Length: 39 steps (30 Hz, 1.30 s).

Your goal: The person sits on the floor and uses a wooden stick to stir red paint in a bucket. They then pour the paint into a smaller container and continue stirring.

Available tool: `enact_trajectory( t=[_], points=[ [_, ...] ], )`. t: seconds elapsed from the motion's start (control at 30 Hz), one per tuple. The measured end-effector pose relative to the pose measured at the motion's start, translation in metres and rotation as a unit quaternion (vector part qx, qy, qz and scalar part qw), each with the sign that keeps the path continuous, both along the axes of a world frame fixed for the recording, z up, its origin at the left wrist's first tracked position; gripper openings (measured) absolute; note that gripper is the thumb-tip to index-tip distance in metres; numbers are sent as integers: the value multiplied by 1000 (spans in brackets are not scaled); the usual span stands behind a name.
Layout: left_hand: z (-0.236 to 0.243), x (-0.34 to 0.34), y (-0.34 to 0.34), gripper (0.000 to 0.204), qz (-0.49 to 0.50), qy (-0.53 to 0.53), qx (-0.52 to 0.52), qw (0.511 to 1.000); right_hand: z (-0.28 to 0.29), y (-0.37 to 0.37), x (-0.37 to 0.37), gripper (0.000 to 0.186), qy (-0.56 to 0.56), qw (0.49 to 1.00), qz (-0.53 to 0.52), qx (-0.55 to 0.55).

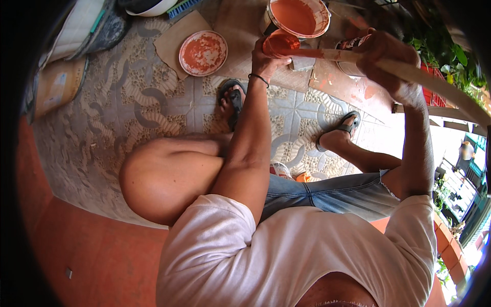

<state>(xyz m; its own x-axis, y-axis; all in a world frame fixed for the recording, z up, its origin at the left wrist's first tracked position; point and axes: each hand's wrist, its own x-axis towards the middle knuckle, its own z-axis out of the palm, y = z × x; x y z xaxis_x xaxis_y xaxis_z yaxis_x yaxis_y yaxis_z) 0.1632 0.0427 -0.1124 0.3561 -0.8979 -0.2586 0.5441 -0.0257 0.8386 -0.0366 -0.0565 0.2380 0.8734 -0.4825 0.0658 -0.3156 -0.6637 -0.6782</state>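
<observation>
Squatting just below the open paint bucket, the person closes the left hand around an orange-soaked roller head, while the right hand is wrapped tight round its long wooden pole. Wet paint could slick the left grip and drip onto the cardboard beneath the bucket.

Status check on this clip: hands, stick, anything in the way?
Left hand on the orange-coated stick end. Right hand grips the stick. Open paint bucket just beyond. Nothing blocking.
</observation>
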Motion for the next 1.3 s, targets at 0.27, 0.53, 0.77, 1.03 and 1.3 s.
enact_trajectory(
  t=[0.27, 0.53, 0.77, 1.03, 1.3],
  points=[
    [-5, -1, -3, 100, 1, -63, 1, 998, -72, 5, 39, 22, -75, 979, -160, 99],
    [5, 0, 1, 110, -6, -64, -10, 998, -61, 12, 45, 20, 37, 997, -72, -9],
    [0, 0, -3, 107, -18, -59, -55, 997, -86, -1, 60, 20, -40, 990, -108, 77],
    [6, -3, 0, 105, 3, -37, -19, 999, -82, 20, 56, 24, -48, 975, -177, 126],
    [8, -2, -2, 102, 4, -33, -3, 999, -68, 29, 48, 23, -3, 980, -172, 98]
  ],
)
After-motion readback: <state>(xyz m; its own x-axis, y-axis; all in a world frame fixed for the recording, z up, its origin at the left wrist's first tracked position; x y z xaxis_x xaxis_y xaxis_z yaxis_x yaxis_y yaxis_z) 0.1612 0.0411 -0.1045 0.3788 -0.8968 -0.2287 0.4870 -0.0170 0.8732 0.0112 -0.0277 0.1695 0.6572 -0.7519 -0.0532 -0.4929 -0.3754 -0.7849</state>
